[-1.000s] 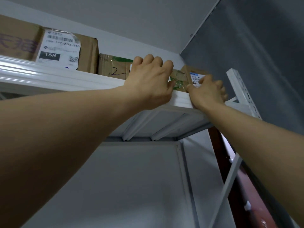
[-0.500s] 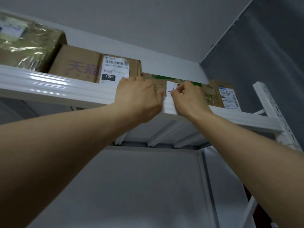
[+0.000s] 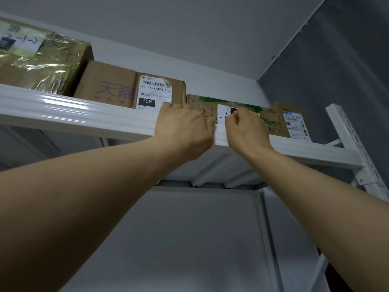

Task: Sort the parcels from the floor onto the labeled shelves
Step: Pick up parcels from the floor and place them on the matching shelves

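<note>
Both curled sets of fingers, on the left hand [image 3: 183,128] and the right hand [image 3: 245,128], are pressed to the flat parcel [image 3: 267,119] lying on the shelf [image 3: 84,114] just behind them, any pinch being hidden; it is judged light, stiff, and best gripped by its ends.

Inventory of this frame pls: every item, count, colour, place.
taped box: 1, brown under shiny tape, shelf far left
15H box: 1, brown with purple print, beside it
flat box: 1, brown and green, behind the hands
small box: 1, brown, shelf right end
white label: 1, on flat box
shelf: 1, white metal, overhead
post: 1, white, right of shelf
left hand: 1, at shelf edge
right hand: 1, pinching white label
</note>
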